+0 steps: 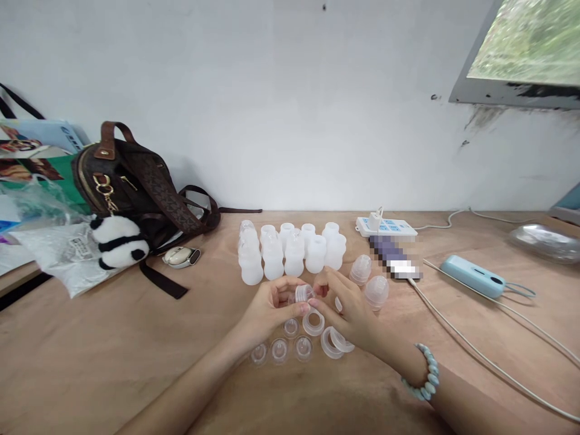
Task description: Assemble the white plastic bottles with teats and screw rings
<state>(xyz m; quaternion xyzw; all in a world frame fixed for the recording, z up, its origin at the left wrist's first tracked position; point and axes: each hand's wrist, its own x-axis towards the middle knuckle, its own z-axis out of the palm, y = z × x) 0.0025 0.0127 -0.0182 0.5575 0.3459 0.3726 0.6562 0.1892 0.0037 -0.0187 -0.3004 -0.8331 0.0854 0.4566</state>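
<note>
My left hand (268,308) and my right hand (347,308) meet over the middle of the wooden table (136,350). Both pinch a small clear plastic threaded piece (302,293) between their fingertips. Under the hands lie translucent rings (313,322) and several small clear caps (279,350). Behind them stand two rows of white translucent bottles (290,254). Two domed clear covers (368,281) stand just right of my right hand.
A brown bag (131,181) with a panda plush (118,241) sits at the back left, with plastic bags (54,254) beside it. A power strip (385,227), a blurred-out device (395,258), a light-blue gadget (473,275) and white cables (475,353) occupy the right side.
</note>
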